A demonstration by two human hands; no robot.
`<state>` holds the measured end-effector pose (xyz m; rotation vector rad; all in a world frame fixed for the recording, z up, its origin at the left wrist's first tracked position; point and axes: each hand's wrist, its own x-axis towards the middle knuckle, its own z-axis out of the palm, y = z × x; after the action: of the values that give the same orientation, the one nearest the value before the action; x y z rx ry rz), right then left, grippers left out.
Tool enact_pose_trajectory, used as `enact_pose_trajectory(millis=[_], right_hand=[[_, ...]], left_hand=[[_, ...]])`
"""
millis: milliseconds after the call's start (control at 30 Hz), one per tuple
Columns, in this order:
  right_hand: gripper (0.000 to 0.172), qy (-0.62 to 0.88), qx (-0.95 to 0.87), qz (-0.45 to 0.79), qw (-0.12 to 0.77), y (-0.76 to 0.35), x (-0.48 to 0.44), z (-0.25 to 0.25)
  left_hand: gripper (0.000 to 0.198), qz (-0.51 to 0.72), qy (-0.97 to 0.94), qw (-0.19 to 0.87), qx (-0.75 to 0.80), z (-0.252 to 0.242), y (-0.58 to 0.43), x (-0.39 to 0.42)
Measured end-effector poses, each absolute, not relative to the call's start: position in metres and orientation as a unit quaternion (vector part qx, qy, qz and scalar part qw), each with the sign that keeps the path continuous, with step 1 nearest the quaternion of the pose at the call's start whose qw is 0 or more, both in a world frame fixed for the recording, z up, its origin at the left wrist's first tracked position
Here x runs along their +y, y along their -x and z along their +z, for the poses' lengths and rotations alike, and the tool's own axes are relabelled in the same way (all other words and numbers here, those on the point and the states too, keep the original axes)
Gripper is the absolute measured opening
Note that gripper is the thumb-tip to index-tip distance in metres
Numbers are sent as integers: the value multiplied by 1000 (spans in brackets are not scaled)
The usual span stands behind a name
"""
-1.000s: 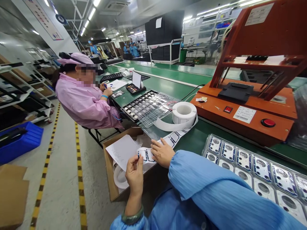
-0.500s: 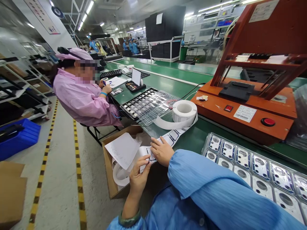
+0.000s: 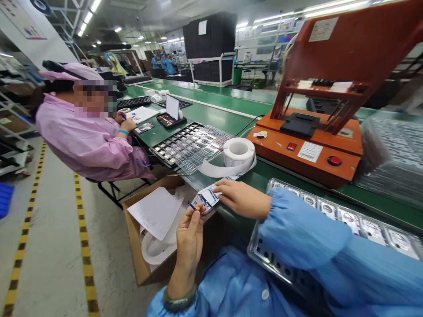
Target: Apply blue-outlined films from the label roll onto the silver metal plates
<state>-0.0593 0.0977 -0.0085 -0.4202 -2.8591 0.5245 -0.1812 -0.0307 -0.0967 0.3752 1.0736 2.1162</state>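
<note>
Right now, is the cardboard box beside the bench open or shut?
Open: the cardboard box shows its inside, holding a paper sheet and a coiled white strip.

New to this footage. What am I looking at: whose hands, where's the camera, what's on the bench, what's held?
One view, from a camera on the worker's head, looking down at their own bare hands; no robot. The left hand and right hand, in blue sleeves, both pinch a label strip that runs from a white roll on the green bench. Nearby lie a clear tray of small parts, a second tray and an orange press. A cardboard box sits below the bench edge. The person in pink is a co-worker.
</note>
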Motion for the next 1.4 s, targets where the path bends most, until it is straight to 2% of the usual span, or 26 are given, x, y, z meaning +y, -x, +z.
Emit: enact_pose_trajectory(millis=[133, 233, 500, 600, 700, 833, 900, 1067, 1400], right_hand=[[27, 294, -883, 324, 169, -7, 88, 5], [22, 361, -827, 390, 186, -42, 73, 2], [13, 386, -769, 434, 268, -77, 60, -15], [17, 383, -760, 445, 279, -84, 59, -17], [15, 388, -756, 436, 296, -92, 57, -19], [17, 421, -715, 453, 327, -102, 55, -24], [21, 440, -677, 490, 328, -105, 55, -26], [27, 452, -608, 570, 317, -106, 53, -32], [23, 435, -620, 565, 328, -107, 51, -39]], left_hand=[[21, 782, -169, 440, 408, -85, 158, -14], [21, 742, -205, 487, 413, -77, 137, -3], [14, 627, -328, 561, 429, -59, 93, 6], [16, 602, -345, 574, 434, -59, 87, 7], [20, 577, -405, 528, 473, -61, 85, 8], [29, 549, -507, 335, 573, -64, 87, 10], [33, 543, -519, 296, 590, -65, 88, 12], [25, 482, -579, 335, 565, -62, 86, 21], [16, 443, -607, 361, 552, -51, 82, 32]])
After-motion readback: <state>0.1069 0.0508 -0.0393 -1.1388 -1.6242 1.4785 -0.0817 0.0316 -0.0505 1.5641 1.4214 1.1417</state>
